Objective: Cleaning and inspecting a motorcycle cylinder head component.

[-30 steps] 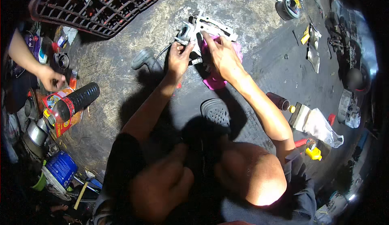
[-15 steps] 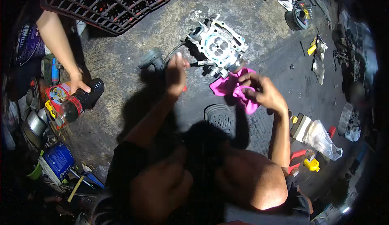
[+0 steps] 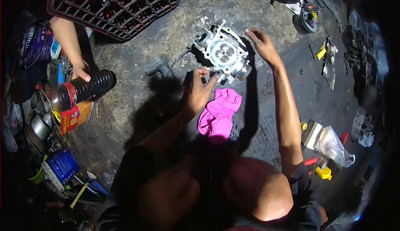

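Note:
A silver engine cylinder head (image 3: 225, 53) lies on the dark ground in front of me, its round chamber with several valves facing up. My left hand (image 3: 201, 90) has its thumb and fingers around a small fitting at the near-left edge of the cylinder head. Beyond the opposite side, my right hand (image 3: 263, 47) is raised with fingers stretched out, holding nothing. A crumpled pink cloth (image 3: 220, 111) lies nearer to me, partly over a dark clog. From the part's left side a black cable runs toward a grey gun-shaped piece (image 3: 156, 66).
At left another person's hand (image 3: 80, 72) grips a dark bottle (image 3: 85, 90) above a red-yellow packet (image 3: 75, 116). A plastic crate (image 3: 114, 6) stands far left. Right lie a clear plastic bag (image 3: 333, 145), a yellow bottle (image 3: 323, 172) and metal scraps (image 3: 329, 70). A blue can (image 3: 62, 167) sits lower left.
My right hand has let go of the pink cloth and moved up; the cloth now lies lower and further left. My left hand has come to the cylinder head, which is slightly turned. The bottle has tipped.

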The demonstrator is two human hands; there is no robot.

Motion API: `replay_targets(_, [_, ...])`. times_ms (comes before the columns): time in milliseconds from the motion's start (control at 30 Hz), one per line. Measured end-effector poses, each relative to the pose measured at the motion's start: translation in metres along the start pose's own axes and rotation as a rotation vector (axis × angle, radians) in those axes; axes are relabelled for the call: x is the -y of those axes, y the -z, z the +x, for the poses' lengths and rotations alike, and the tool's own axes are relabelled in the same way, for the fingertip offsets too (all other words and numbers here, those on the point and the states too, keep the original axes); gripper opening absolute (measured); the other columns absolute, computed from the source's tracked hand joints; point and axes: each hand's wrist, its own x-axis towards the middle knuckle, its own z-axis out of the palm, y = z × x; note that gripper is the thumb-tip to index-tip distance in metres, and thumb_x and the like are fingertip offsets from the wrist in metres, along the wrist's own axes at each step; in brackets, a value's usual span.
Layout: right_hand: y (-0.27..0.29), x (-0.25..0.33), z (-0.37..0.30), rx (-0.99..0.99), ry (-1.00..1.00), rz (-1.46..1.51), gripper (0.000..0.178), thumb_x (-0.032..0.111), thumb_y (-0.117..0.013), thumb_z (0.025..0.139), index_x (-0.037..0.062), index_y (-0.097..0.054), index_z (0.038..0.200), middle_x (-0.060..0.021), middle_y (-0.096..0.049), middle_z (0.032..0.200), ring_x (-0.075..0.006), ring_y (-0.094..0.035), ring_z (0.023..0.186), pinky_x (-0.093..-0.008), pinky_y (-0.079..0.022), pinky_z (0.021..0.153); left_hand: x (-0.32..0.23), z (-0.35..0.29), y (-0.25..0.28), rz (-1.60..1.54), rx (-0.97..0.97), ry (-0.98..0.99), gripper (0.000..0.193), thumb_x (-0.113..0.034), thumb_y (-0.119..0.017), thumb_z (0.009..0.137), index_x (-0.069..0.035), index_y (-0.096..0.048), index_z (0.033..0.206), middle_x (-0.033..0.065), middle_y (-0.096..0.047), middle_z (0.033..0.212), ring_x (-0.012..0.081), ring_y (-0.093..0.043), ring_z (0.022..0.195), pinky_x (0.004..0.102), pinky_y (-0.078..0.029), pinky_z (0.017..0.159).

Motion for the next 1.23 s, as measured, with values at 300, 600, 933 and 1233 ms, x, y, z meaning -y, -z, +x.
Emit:
replay_targets(300, [-0.026, -0.024, 0.017, 0.174, -0.334, -0.09, 0.089, 0.073, -0.041, 0.085, -0.007, -0.061, 0.118, -0.0247, -0.065, 0.107, -0.0296, -0.062, 0.099, -0.0388, -0.044, 0.093, -0.062, 0.049, -0.014, -0.42, -0.037, 0.599, 0.1, -0.03, -0.081, 0.074, 0.003, -0.014, 0.142, 0.0253, -0.038, 0.138, 0.0327, -0.043, 0.126, 0.0385, -0.039, 0.1])
replay_targets(600, [-0.056, -0.027, -0.072, -0.261, -0.104, 0.065, 0.05, 0.046, -0.051, 0.095, -0.0022, -0.061, 0.089, -0.0106, -0.055, 0.067, -0.0136, -0.048, 0.068, -0.0357, -0.041, 0.063, -0.021, 0.028, 0.002, 0.167, -0.021, 0.129, 0.081, -0.019, -0.085, 0.07, 0.004, -0.041, 0.134, 0.0182, -0.052, 0.13, 0.0237, -0.05, 0.122, 0.0348, -0.043, 0.101])
replay_targets(933, [-0.062, 0.021, -0.16, -0.542, 0.106, 0.522, 0.071, 0.072, -0.062, 0.073, 0.0008, -0.064, 0.076, -0.0018, -0.06, 0.071, -0.0105, -0.055, 0.068, -0.0268, -0.043, 0.062, -0.064, -0.026, 0.042, 0.089, 0.197, -0.509, 0.092, -0.015, -0.087, 0.056, -0.001, -0.035, 0.131, 0.015, -0.057, 0.111, 0.0263, -0.064, 0.096, 0.036, -0.053, 0.08])
replay_targets(1233, [-0.074, -0.021, -0.172, -0.477, 0.157, 0.407, 0.073, 0.075, -0.057, 0.075, 0.0059, -0.069, 0.095, -0.0124, -0.064, 0.082, -0.0254, -0.061, 0.086, -0.0414, -0.047, 0.08, -0.064, -0.033, 0.054, 0.315, 0.388, -0.311, 0.098, -0.034, -0.087, 0.057, -0.011, -0.037, 0.138, 0.0178, -0.047, 0.128, 0.0366, -0.049, 0.12, 0.0454, -0.042, 0.1])
